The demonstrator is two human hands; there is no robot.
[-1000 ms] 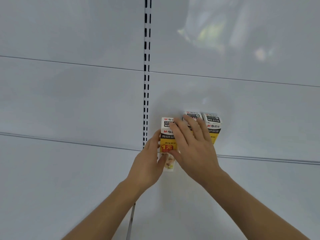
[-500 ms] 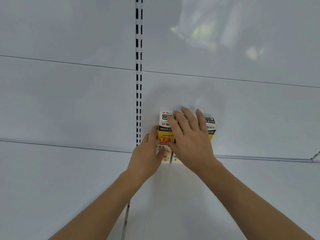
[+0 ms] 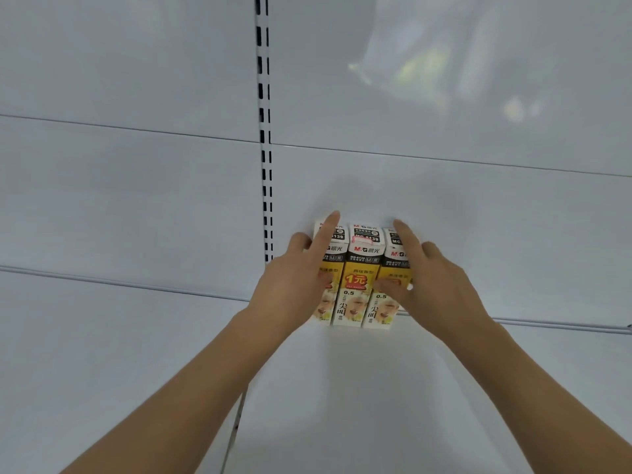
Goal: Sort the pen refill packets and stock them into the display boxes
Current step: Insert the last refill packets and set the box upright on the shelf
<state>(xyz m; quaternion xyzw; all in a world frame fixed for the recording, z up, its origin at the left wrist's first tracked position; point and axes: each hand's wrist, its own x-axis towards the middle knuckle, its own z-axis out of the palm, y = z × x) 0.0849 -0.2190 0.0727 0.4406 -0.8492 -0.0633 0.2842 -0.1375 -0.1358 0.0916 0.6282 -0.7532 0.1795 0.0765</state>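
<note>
Three white, black and yellow pen refill boxes stand upright side by side on the white shelf, backs against the rear panel. The middle box shows in full between my hands. My left hand presses on the left box, its index finger lying straight up the front to the top edge. My right hand presses on the right box, index finger straight on its top and thumb on its front. Both hands cover the outer sides of the row.
A slotted shelf upright runs down the white back panel just left of the boxes. A thin rail marks the shelf's rear edge. Glare patches show on the upper right panel.
My right hand slid off the middle box to the right one, uncovering the row's centre. My left hand went from holding the left box to pressing along its front. The left box now stands level with the others.
</note>
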